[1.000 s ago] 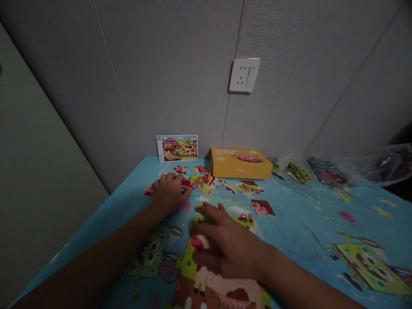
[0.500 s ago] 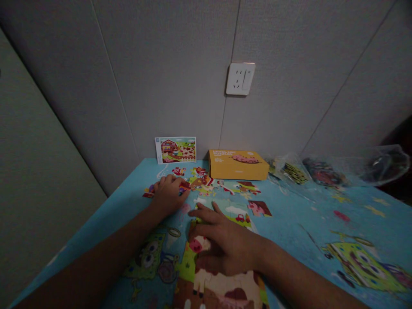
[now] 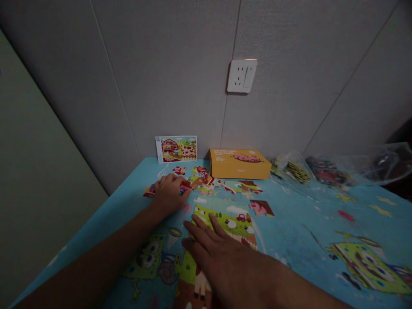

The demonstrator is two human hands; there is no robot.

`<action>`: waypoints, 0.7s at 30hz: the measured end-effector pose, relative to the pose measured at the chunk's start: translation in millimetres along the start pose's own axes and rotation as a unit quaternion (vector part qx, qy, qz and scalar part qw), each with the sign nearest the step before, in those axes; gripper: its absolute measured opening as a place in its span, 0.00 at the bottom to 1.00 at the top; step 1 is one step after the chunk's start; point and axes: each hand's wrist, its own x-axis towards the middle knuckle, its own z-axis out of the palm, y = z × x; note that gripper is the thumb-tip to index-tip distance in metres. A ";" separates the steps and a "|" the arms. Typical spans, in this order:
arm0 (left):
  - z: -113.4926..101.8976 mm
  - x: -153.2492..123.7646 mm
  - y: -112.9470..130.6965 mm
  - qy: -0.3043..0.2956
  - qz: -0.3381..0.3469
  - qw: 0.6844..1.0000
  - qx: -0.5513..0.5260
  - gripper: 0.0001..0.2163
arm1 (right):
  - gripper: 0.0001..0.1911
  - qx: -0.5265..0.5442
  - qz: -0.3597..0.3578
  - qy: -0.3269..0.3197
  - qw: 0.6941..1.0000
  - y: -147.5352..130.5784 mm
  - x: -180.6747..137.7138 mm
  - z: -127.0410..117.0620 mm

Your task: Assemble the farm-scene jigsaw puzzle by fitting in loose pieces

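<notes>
My left hand [image 3: 168,195] rests at the far left of the table, its fingers bent over a red and purple puzzle piece [image 3: 184,188] that shows between thumb and forefinger. Another piece [image 3: 149,191] pokes out on its left side. Nearer to me, my right hand [image 3: 230,262] lies open, fingers spread, over the joined jigsaw puzzle [image 3: 209,211]. Sheep, a red truck and part of a cow show on that puzzle; my palm hides much of its lower part. Several loose pieces [image 3: 201,180] lie behind it, and a pig piece [image 3: 261,208] sits at its right.
A picture card [image 3: 177,149] leans against the wall beside a yellow puzzle box [image 3: 240,164]. Clear plastic bags of pieces [image 3: 296,171] lie at the back right. The blue cartoon-print cloth [image 3: 299,219] covers the table. A wall socket [image 3: 242,76] is above.
My right hand has slid down toward me over the puzzle and flattened, uncovering the sheep and fence area. My left hand stays in nearly the same place.
</notes>
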 end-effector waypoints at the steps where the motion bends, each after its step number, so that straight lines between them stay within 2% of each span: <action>1: -0.2 -0.1 0.1 0.000 0.000 1.000 0.000 0.15 | 0.37 0.004 -0.004 -0.004 1.000 -0.9 -0.2 -2.2; 7: -2.1 -0.4 0.7 -0.006 -0.005 1.000 -0.001 0.15 | 0.34 0.056 -0.053 -0.048 0.996 -3.7 -2.2 -16.2; 12: -2.7 -0.5 0.8 0.002 0.005 1.000 -0.008 0.14 | 0.36 0.080 -0.075 -0.057 0.992 1.2 -4.0 -16.1; 15: -2.5 -0.7 1.1 0.002 0.002 1.000 -0.013 0.14 | 0.32 0.123 -0.092 -0.053 0.987 3.6 -0.5 -20.9; 17: -2.5 -1.3 1.2 0.005 -0.001 1.000 -0.012 0.14 | 0.27 0.207 -0.118 -0.042 0.970 5.3 2.4 -24.1; 19: -2.7 -2.2 1.1 0.013 0.002 1.000 -0.011 0.14 | 0.23 0.337 -0.123 -0.018 0.933 8.0 1.3 -22.4; 21: -2.9 -3.1 0.7 0.017 0.007 1.000 -0.013 0.14 | 0.25 0.475 -0.054 0.006 0.878 11.8 -7.1 -11.8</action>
